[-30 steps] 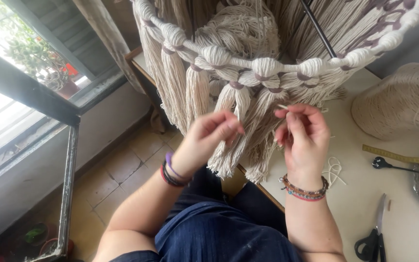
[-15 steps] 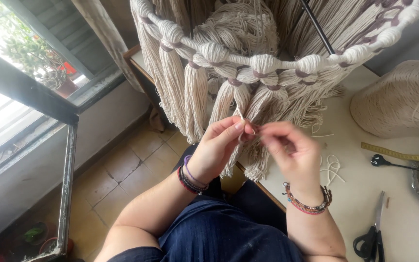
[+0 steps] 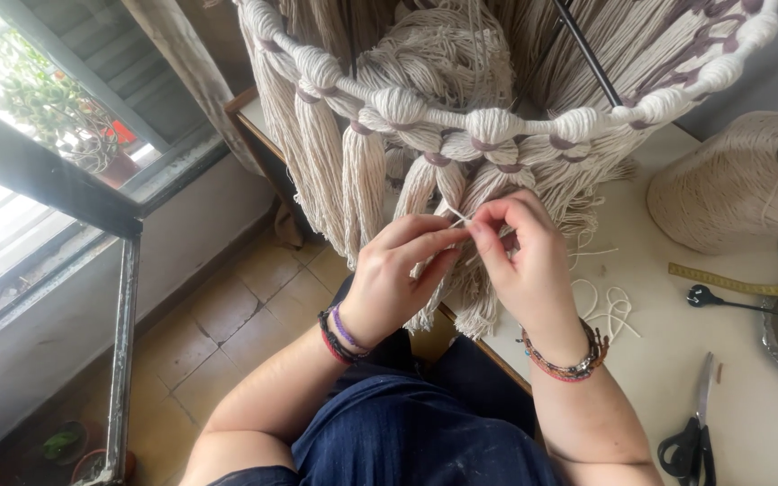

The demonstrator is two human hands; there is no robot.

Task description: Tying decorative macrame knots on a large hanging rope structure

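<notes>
Both hands meet in the middle of my view, under the macramé ring (image 3: 497,121) wrapped in cream cord. My left hand (image 3: 398,274) is closed in a pinch on a thin cord end (image 3: 455,214), thumb against forefinger, and my right hand (image 3: 524,261) is closed in a pinch on the same strand, just beside the left fingertips. This cord end stands out a little above the fingers and points up and to the left, toward the knots on the ring. So the long axis of the strand goes nearly vertical, from the ring down into the fringe tassels (image 3: 362,189) which hang in front of me. Both hands are equally near to it; I cannot say one is nearer. Further right, on the white table (image 3: 749,405), I see loose cord scraps (image 3: 610,306), black scissors (image 3: 691,436), a yellow measuring tape (image 3: 740,286) and a big cone of cream cord (image 3: 736,184)
</notes>
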